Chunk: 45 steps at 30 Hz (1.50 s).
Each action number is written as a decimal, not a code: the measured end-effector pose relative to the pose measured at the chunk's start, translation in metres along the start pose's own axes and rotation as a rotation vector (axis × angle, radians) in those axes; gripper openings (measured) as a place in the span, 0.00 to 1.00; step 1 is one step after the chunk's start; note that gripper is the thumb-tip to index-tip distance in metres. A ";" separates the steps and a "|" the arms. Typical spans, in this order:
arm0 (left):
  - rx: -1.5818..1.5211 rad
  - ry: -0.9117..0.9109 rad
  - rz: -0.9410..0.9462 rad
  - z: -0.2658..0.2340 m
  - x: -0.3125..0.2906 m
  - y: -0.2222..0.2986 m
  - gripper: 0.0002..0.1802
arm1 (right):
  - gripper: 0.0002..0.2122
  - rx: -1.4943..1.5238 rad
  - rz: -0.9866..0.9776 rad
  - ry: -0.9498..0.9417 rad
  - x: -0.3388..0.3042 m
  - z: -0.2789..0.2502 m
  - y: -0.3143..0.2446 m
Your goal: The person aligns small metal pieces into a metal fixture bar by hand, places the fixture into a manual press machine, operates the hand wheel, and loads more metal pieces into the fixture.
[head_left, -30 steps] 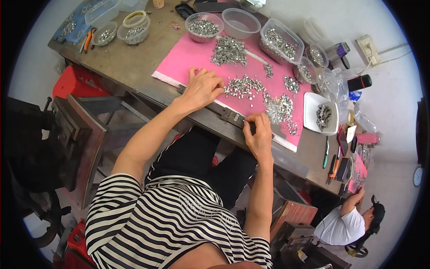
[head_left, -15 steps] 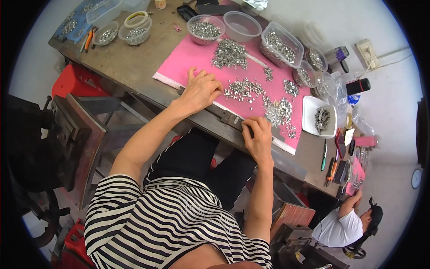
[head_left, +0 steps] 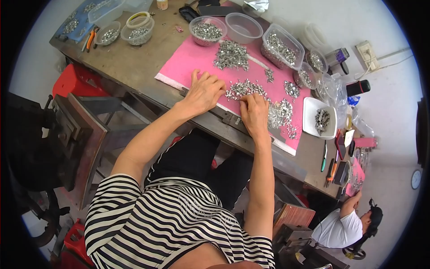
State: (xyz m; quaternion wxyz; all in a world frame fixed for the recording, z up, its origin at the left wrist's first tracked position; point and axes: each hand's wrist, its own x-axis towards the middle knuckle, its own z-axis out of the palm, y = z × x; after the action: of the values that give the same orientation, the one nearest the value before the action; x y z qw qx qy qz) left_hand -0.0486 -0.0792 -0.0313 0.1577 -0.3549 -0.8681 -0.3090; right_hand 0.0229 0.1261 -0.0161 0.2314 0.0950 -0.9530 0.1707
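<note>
My left hand [head_left: 206,93] rests over the near edge of the pink cloth [head_left: 174,67], fingers bent but apart, beside a dark metal bar fixture [head_left: 232,118] along the table edge. Nothing shows in its grasp. My right hand [head_left: 255,114] reaches over the right end of this fixture. Its bent fingertips are drawn together at a pile of small shiny metal pieces [head_left: 244,88]; what they pinch is too small or hidden to tell. Right of this hand lies a heap of thin silvery metal pieces [head_left: 280,113]. A larger metal heap [head_left: 230,54] sits farther back.
Plastic tubs of metal parts, such as a round tub [head_left: 207,30] and a rectangular tub [head_left: 283,45], line the back. A white tray [head_left: 307,117] stands right, near orange-handled pliers [head_left: 331,170]. A co-worker in a white shirt [head_left: 338,229] sits at the lower right.
My right hand has moved away from the fixture, up and slightly left, to the pile of small metal pieces. The left hand has barely moved.
</note>
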 end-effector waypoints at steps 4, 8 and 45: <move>-0.148 0.010 0.044 0.001 -0.007 0.029 0.05 | 0.04 0.038 -0.024 0.008 -0.007 -0.008 0.004; -0.264 -0.003 0.175 0.017 -0.021 0.051 0.04 | 0.04 0.100 0.060 -0.021 -0.021 -0.023 0.011; -0.014 0.003 -0.061 0.004 0.003 0.007 0.06 | 0.07 0.053 0.021 0.035 -0.061 -0.039 -0.019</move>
State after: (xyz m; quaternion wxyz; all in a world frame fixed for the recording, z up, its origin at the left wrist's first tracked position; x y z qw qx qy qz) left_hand -0.0459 -0.0715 -0.0304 0.1472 -0.3288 -0.8762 -0.3203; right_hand 0.0971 0.1295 -0.0076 0.2438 0.0881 -0.9449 0.2000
